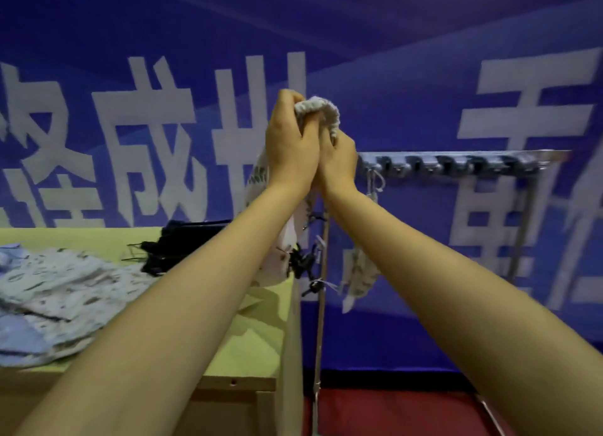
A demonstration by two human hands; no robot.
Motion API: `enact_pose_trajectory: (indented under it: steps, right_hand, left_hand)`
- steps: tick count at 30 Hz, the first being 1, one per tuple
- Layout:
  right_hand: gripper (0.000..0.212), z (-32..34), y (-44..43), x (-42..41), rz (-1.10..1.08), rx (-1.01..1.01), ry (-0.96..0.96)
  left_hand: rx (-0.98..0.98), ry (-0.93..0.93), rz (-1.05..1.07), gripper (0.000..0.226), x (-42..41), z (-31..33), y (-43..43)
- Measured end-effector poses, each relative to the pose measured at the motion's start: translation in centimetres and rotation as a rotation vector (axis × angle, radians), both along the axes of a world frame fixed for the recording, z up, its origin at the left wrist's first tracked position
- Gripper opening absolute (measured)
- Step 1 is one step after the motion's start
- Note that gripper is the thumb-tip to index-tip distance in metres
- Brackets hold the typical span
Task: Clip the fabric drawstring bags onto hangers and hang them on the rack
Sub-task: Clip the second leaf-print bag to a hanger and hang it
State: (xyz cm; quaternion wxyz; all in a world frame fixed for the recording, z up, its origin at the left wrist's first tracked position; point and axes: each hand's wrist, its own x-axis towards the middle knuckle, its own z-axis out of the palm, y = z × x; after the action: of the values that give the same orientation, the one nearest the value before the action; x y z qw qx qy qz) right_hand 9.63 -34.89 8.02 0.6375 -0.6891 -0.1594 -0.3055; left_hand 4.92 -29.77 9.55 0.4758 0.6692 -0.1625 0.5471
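Both my hands are raised together in front of the blue banner. My left hand (288,142) and my right hand (337,159) both grip the gathered top of a white leaf-print drawstring bag (321,107). The bag's body hangs down behind my forearms. A black clip hanger (301,262) dangles below, partly hidden by my left arm. The metal rack (456,164) with a row of hooks stands just right of my hands. Another printed bag (359,272) hangs below the rack's left end.
A yellow-green table (254,344) sits at the left with a pile of printed bags (58,292) and a heap of black hangers (182,243). The rack's thin upright post (321,305) stands beside the table edge. Red floor (391,412) lies below.
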Motion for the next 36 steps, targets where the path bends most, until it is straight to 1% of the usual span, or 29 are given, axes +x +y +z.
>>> enact_pose_trajectory:
  steps: [2, 3, 5, 7, 9, 10, 11, 12, 15, 17, 19, 20, 22, 25, 27, 29, 33, 36]
  right_hand:
    - [0.046, -0.3, -3.1, 0.8, -0.057, -0.077, 0.111]
    - [0.045, -0.7, -4.3, 1.2, -0.099, -0.151, 0.174]
    - [0.044, -1.8, -6.7, 2.0, -0.194, -0.317, 0.27]
    - [0.046, -3.2, -8.5, 2.8, -0.21, -0.45, 0.328]
    - [0.045, -4.8, -9.4, 3.6, -0.158, -0.566, 0.388]
    - [0.043, -5.6, -9.5, 4.1, -0.139, -0.617, 0.415]
    - [0.042, -6.5, -9.5, 4.3, -0.129, -0.67, 0.431]
    - [0.042, -7.2, -9.2, 4.7, -0.123, -0.709, 0.446]
    - [0.039, -9.3, -7.9, 5.8, -0.107, -0.776, 0.49]
    - [0.035, -10.2, -7.0, 6.5, -0.086, -0.793, 0.522]
    - [0.033, -11.0, -6.2, 7.1, -0.072, -0.813, 0.545]
    - [0.033, -11.3, -5.8, 7.3, -0.076, -0.833, 0.555]
    - [0.032, -11.7, -5.1, 7.6, -0.078, -0.88, 0.571]
    - [0.018, -11.8, -3.8, 8.1, 0.017, -0.956, 0.604]
    - [0.024, -11.8, -3.1, 8.4, 0.124, -0.937, 0.623]
    - [0.026, -12.1, -2.6, 8.6, 0.206, -0.885, 0.599]
    - [0.027, -12.9, -1.9, 8.9, 0.29, -0.748, 0.55]
    - [0.026, -12.8, -1.4, 8.4, 0.401, -0.714, 0.522]
  left_hand:
    - [0.016, 0.072, -0.014, 0.012, 0.6, -1.1, -1.8]
    - [0.014, 0.134, -0.003, 0.015, 1.0, -1.8, -2.2]
    - [0.035, 0.319, 0.073, 0.025, 2.0, -3.6, -2.2]
    - [0.164, 0.557, 0.173, 0.023, 2.7, -5.5, -1.1]
    - [0.347, 0.783, 0.191, 0.011, 3.0, -7.6, 0.7]
    - [0.426, 0.865, 0.169, 0.004, 3.0, -8.6, 1.6]
    - [0.487, 0.904, 0.131, 0.006, 2.9, -9.7, 2.5]
    - [0.54, 0.908, 0.084, 0.014, 2.8, -10.6, 3.3]
    - [0.747, 0.824, 0.0, 0.028, 2.5, -12.8, 5.2]
    - [0.909, 0.814, 0.024, 0.036, 2.9, -13.8, 6.1]
    - [1.024, 0.895, 0.092, 0.043, 3.4, -14.6, 6.9]
    - [1.04, 0.942, 0.133, 0.047, 3.7, -14.9, 7.2]
    - [0.967, 1.051, 0.169, 0.057, 4.1, -15.3, 7.7]
    - [0.797, 1.209, 0.066, 0.067, 3.7, -16.1, 8.5]
    - [0.677, 1.263, -0.025, 0.075, 3.2, -16.7, 9.2]
    - [0.51, 1.276, -0.12, 0.078, 2.9, -17.5, 10.1]
    - [0.232, 1.249, -0.225, 0.075, 1.8, -18.3, 11.9]
    - [0.121, 1.201, -0.283, 0.07, 0.8, -18.9, 12.7]
